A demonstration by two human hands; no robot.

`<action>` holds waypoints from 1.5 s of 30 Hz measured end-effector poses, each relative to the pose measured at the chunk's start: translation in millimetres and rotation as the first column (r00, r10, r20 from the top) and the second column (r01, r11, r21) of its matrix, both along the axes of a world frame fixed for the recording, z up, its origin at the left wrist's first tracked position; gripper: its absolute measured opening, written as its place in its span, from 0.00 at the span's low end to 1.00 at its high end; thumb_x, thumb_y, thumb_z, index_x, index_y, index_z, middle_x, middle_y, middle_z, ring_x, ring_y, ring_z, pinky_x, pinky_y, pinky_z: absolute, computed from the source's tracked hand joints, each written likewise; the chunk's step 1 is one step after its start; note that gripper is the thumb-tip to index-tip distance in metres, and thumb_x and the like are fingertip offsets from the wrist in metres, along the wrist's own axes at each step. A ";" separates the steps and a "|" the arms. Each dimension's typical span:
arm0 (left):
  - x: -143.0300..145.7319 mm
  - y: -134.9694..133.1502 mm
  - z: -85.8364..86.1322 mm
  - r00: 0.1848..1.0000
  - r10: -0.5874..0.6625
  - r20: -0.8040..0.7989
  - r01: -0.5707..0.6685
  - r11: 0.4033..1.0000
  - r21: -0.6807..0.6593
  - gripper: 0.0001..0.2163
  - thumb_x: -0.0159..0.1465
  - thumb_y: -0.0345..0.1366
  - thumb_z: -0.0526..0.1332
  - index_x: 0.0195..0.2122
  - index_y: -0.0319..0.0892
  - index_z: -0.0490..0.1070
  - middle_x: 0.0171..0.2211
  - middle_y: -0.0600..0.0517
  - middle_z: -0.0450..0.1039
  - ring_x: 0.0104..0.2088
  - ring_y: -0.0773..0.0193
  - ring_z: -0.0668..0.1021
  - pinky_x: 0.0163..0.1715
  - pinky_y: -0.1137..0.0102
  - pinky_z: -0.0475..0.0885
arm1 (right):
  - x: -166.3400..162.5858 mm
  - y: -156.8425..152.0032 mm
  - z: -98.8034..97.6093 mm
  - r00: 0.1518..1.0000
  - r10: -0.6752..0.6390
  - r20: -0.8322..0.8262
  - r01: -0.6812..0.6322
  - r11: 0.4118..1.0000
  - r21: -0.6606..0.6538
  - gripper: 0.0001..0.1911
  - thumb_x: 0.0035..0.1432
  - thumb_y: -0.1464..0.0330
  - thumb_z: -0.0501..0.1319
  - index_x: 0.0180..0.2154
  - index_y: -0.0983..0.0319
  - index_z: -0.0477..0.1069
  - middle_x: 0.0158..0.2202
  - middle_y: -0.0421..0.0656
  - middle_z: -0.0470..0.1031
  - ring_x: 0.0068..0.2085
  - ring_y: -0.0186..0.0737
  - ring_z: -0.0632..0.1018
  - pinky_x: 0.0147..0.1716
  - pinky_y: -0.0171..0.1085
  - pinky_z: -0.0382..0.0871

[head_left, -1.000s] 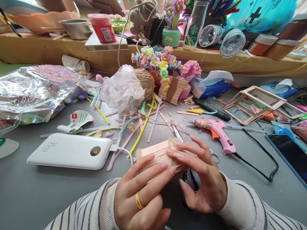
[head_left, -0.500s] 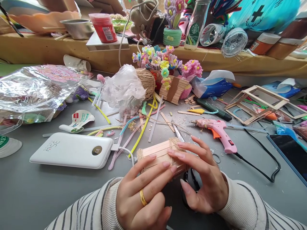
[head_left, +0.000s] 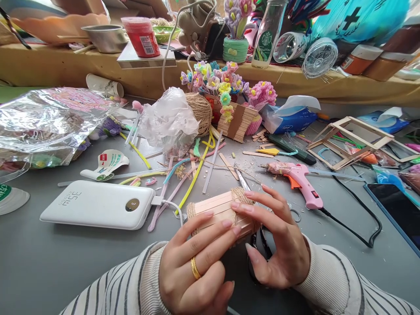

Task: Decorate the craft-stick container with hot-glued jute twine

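Low in front of me is a small craft piece of pale wooden sticks (head_left: 213,204), laid side by side with twine wound around both ends. My left hand (head_left: 197,262), a gold ring on one finger, holds it from the near left side with the fingertips along the sticks. Fingers of my right hand (head_left: 278,236) press on its right end, over the twine band; the right thumb sits lower, away from the visible wood. The underside is hidden. Scissors (head_left: 242,178) lie beneath, their dark handles partly covered by my right hand.
A pink glue gun (head_left: 302,179) with a black cord lies to the right, near a phone (head_left: 398,214). A white power bank (head_left: 98,205) is at left. Behind are a twine ball (head_left: 201,111), a stick bundle (head_left: 238,120), pipe cleaners (head_left: 193,183) and a wooden frame (head_left: 352,140).
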State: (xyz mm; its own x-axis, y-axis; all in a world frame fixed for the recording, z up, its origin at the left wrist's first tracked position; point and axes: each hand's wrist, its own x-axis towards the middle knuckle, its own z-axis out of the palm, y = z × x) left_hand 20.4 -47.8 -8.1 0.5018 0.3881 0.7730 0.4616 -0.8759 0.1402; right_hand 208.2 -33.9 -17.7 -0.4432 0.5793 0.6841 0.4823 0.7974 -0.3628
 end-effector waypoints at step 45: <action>-1.0 3.7 -6.6 0.999 0.012 0.037 -0.013 0.999 0.043 0.04 0.52 0.26 0.55 0.30 0.37 0.62 0.33 0.40 0.77 0.45 0.56 0.75 0.44 0.57 0.72 | -1.9 0.4 1.1 1.000 -0.018 0.019 0.018 1.000 0.011 0.30 0.43 0.70 0.56 0.51 0.67 0.57 0.43 0.47 0.73 0.50 0.47 0.69 0.54 0.53 0.55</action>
State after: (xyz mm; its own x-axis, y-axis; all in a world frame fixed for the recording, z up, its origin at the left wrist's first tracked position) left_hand 19.5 -44.0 -14.7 0.4677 0.3600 0.8072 0.4679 -0.8757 0.1194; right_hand 206.3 -33.6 -16.6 -0.4457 0.5800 0.6819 0.5029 0.7924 -0.3453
